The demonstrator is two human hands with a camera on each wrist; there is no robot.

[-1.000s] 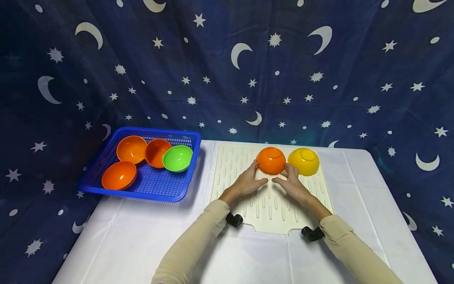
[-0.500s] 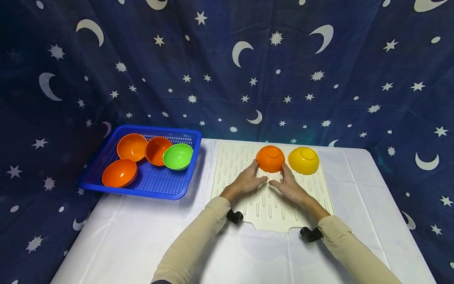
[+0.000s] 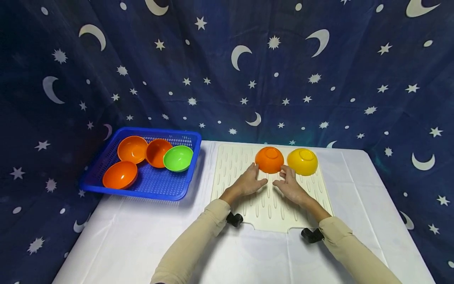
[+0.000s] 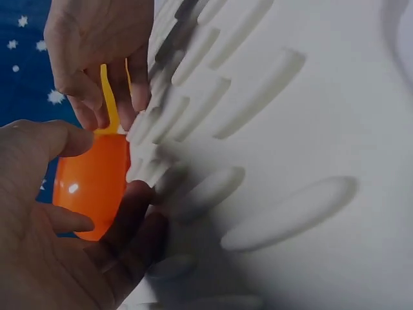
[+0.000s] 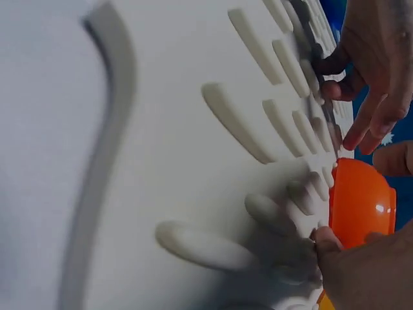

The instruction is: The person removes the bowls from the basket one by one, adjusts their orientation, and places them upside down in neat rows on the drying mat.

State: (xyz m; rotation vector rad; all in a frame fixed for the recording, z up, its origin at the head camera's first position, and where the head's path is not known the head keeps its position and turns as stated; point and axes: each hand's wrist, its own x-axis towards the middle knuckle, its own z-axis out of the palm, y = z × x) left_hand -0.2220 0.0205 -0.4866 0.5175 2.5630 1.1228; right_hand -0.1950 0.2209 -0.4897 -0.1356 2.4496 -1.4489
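Observation:
An orange bowl (image 3: 269, 160) lies upside down on the cream ribbed mat (image 3: 244, 157), left of an upturned yellow bowl (image 3: 302, 161). My left hand (image 3: 247, 182) is at the orange bowl's left front side, its fingertips beside the rim; thumb and fingers are loosely bent. On the other side my right hand (image 3: 292, 188) has its fingertips close to the right front rim, in front of the gap between the bowls. In the left wrist view, the orange bowl (image 4: 93, 184) shows behind the left fingers. Exact contact of the fingertips is hard to tell.
A blue plastic basket (image 3: 142, 194) stands at the left with several orange bowls (image 3: 120, 174) and one green bowl (image 3: 178, 158) inside. White cloth (image 3: 142, 236) covers the table. A dark blue curtain with moons and stars (image 3: 213, 59) hangs behind.
The orange bowl has slid slightly left, so the gap to the yellow bowl is a bit wider. The right fingertips shifted left, then drew back a little. The left hand has hardly moved.

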